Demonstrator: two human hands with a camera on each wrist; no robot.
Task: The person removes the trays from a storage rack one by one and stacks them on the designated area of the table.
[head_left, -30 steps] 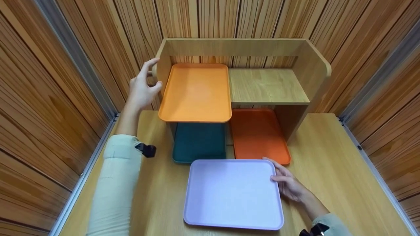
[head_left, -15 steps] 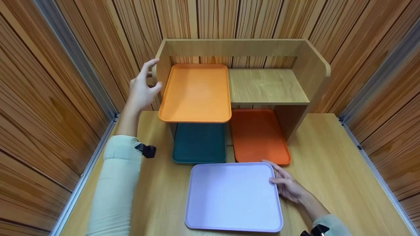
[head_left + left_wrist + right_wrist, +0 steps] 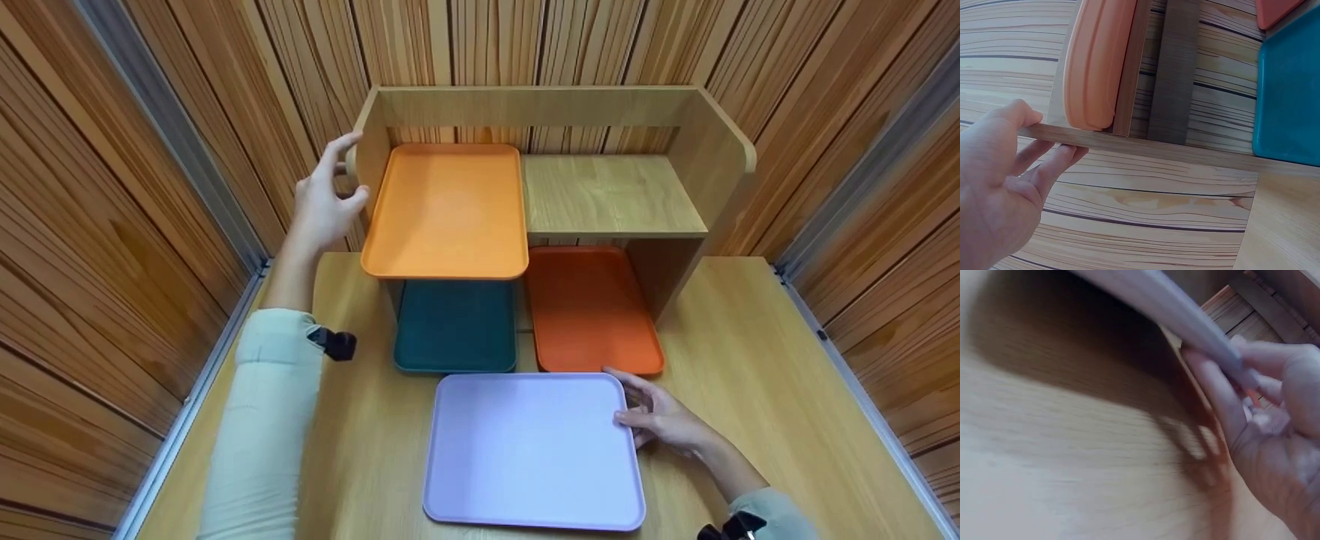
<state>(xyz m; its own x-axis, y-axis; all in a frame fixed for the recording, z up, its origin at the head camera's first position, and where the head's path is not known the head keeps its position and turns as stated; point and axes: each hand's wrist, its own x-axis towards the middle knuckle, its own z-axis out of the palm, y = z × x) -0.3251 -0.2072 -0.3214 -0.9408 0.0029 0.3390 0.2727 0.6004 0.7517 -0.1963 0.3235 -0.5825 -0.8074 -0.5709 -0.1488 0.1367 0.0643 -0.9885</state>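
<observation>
My left hand (image 3: 326, 199) grips the left side panel (image 3: 1129, 143) of a small wooden shelf, thumb on one face and fingers on the other, as the left wrist view shows. A lilac rectangular tray (image 3: 532, 450) lies in front of the shelf in the head view. At its right edge, near the far corner, my right hand (image 3: 664, 420) pinches the rim between thumb and fingers. The right wrist view shows this tray's edge (image 3: 1185, 312) raised over the tabletop, with a shadow below.
The shelf (image 3: 615, 195) stands against a wood-slat wall. A light orange tray (image 3: 450, 210) lies on its upper left board. Below are a dark teal tray (image 3: 456, 326) at left and a red-orange tray (image 3: 592, 311) at right. Metal rails edge the wooden table (image 3: 360, 450).
The lilac tray has shifted slightly toward me, and its far edge has moved off the red-orange tray's front in the head view. My right hand moved a little with it. My left hand stayed put.
</observation>
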